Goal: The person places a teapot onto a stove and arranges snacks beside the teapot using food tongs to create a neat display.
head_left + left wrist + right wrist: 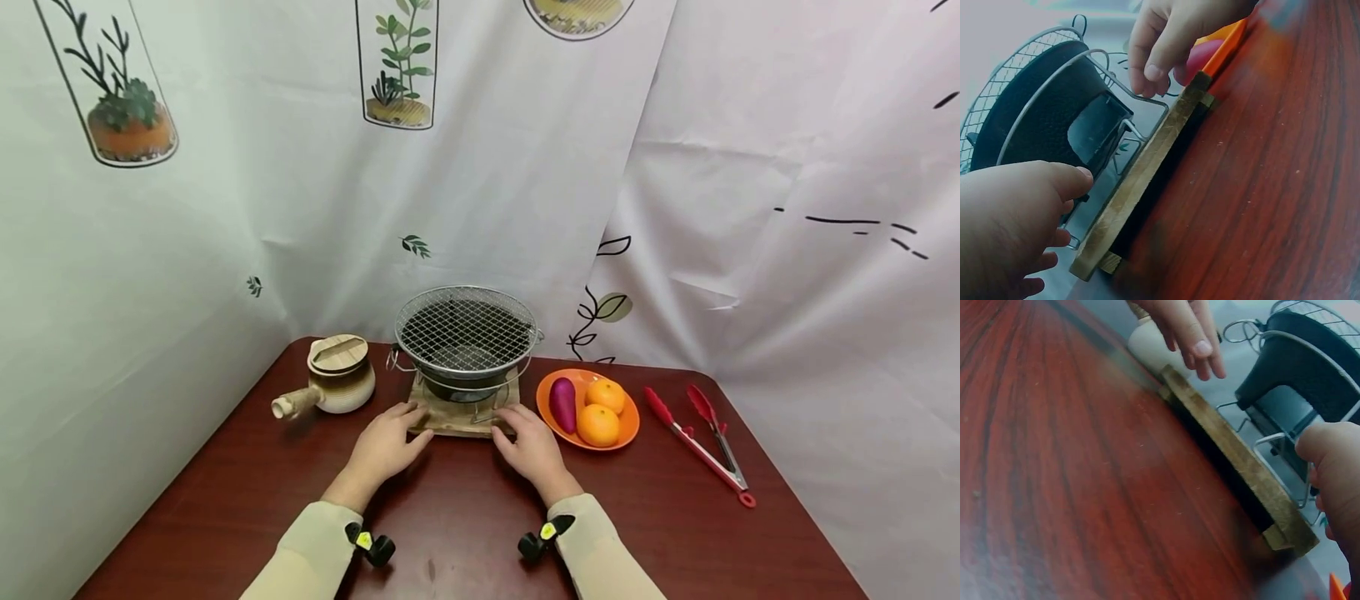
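The person's left hand (388, 447) and right hand (531, 450) rest loosely at the two near corners of a wooden board (450, 421), fingers relaxed and a little bent, thumbs apart, neither gripping anything; whether the fingertips actually touch the wood, I can't tell from here. Just beyond and between the hands, up on the board, stands a small grill (463, 332), its round mesh on top. Left of the left hand and farther off sits a lidded clay pot (348, 392). Just right of the right hand is an orange plate (632, 426) holding a purple vegetable (562, 406) and two oranges (598, 426). Well out past the plate, red-handled tongs (708, 458) lie spread on the tabletop (457, 517).
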Tool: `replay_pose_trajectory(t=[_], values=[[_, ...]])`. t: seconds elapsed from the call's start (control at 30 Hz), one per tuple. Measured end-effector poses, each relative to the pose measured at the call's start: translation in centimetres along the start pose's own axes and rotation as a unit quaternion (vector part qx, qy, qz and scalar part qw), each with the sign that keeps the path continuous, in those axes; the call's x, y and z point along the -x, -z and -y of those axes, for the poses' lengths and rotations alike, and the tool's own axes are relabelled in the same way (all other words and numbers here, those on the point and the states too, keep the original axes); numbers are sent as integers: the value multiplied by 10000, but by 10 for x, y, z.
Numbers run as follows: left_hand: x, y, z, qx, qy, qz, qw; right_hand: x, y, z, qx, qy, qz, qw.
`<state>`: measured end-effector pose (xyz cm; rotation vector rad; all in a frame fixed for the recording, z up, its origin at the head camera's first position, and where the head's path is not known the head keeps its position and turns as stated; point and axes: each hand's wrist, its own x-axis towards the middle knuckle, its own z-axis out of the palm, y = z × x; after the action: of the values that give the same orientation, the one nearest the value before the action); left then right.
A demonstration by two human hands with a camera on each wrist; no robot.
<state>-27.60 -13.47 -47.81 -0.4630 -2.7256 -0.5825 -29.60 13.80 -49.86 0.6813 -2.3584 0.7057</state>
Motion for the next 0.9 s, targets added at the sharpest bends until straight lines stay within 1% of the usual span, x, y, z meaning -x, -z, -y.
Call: replay_pose_trajectory(t=[0.1,0.17,0.2,0.33,0.53,0.63,0.73,0.9], values=[[-1,-2,1,13,-13,-24,10000,-1,-4,2,119,122,-375,9991],[-1,-3,1,33,2,-26,10000,-1,-6,4,168,235,-510,9983],[-1,-4,1,47,5,-38,10000,-1,-6,5,200,303,-516,9980],[1,-11,1,11,-23,-65,10000,1,-8,9,358,521,-251,9977],[1,-21,0,-67,-306,-250,9992,3,-11,11,563,554,79,9968],[2,-23,-1,-52,-415,-332,9986,3,-12,11,676,602,163,9958],[2,-25,-1,-75,-485,-426,9979,2,-12,11,760,745,190,9941],[4,-28,-2,-138,-473,-518,9974,3,-14,11,860,1007,289,9908]])
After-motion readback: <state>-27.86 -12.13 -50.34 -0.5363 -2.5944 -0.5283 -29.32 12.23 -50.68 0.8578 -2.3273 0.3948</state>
